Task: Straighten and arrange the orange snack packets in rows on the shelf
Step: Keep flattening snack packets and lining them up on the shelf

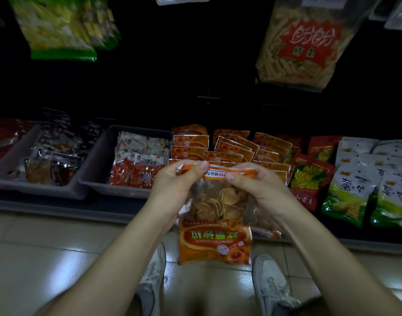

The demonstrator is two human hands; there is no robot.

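Observation:
An orange snack packet [215,238] with a clear window showing spiral crisps hangs upside down in front of the shelf. My left hand [172,190] pinches its top left corner and my right hand [261,190] grips its top right side; a second packet seems to lie behind it under my right hand. Behind them, several more orange packets [232,147] lie overlapping in uneven rows on the low shelf [58,207].
Two grey bins [97,179] of red and dark packets stand at the left. Red-and-yellow bags [309,179] and green-white bags [350,195] lie at the right. Large bags [305,42] hang above. My white shoes [270,286] rest on the tiled floor.

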